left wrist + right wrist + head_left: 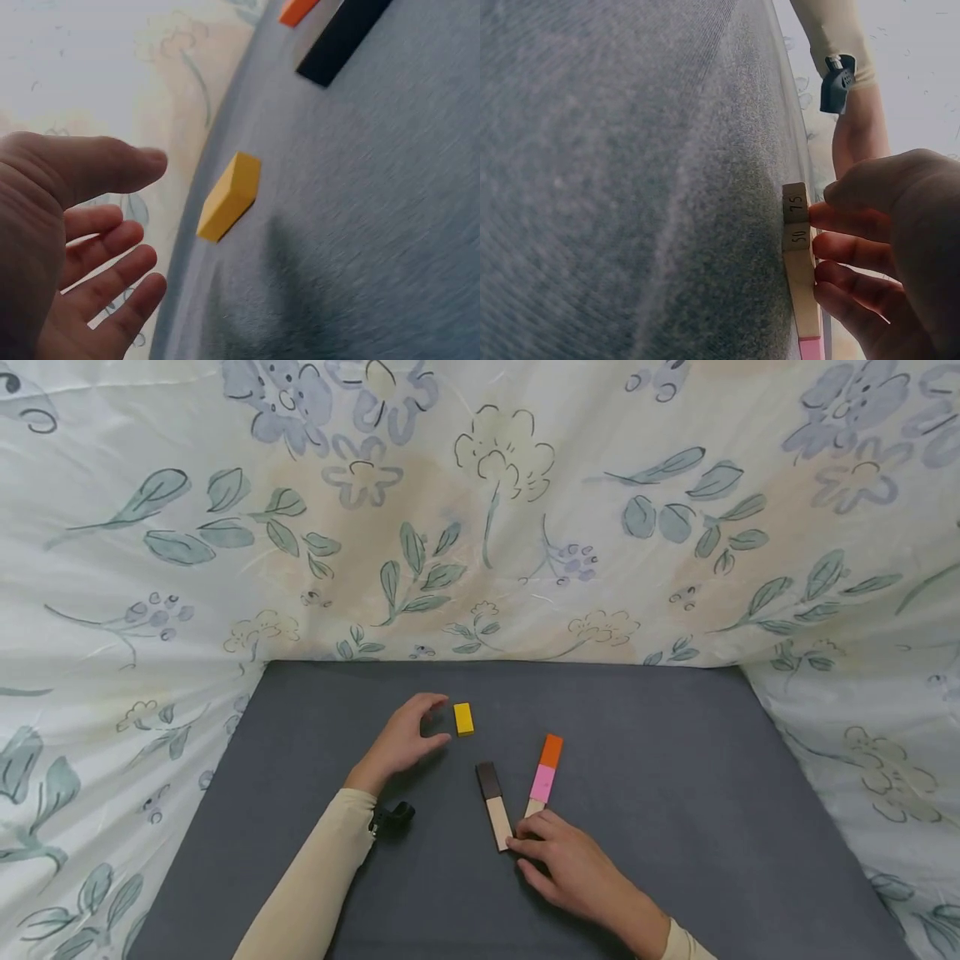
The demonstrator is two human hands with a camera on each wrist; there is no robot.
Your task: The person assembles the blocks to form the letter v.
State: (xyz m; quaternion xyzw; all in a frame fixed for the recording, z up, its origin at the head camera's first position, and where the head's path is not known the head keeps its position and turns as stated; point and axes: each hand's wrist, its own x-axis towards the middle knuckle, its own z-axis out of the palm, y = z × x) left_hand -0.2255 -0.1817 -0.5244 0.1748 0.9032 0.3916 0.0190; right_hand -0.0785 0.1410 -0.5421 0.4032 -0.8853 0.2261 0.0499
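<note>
My left hand (401,735) hovers just left of a yellow block (464,719), fingers spread and thumb apart. In the left wrist view that yellow block (229,196) lies beyond the fingers, with a gap between. My right hand (573,868) is at the near ends of two rows of blocks, its fingertips touching or nearly touching them. The left row is a dark brown block (488,781) and a beige block (498,823). An orange block (552,750), a pink block (542,783) and a partly hidden beige block (534,807) form the right row. Ends marked 75 and 50 show in the right wrist view.
A dark grey table (675,777) carries the blocks. Floral cloth (495,510) hangs behind it and along both sides. A black wrist device (393,820) is strapped at the left sleeve.
</note>
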